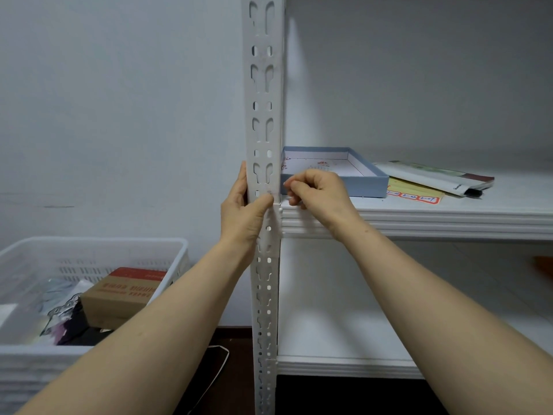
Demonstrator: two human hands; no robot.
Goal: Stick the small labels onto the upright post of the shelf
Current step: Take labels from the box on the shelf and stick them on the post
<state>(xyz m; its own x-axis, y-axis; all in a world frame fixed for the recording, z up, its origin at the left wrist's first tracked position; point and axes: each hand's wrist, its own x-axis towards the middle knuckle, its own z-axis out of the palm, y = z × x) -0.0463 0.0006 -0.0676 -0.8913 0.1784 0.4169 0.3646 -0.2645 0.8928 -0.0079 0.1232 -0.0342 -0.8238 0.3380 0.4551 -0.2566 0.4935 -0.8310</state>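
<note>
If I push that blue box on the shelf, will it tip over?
Probably not: the blue box is low and wide, so it should slide rather than tip. It looks empty and thin-walled, so likely light and easy to dent.

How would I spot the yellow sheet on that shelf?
Start at the white shelf board right of the upright post. Just right of the shallow blue box lies the yellow sheet, half under a white pouch; only it carries red-bordered labels.
</note>
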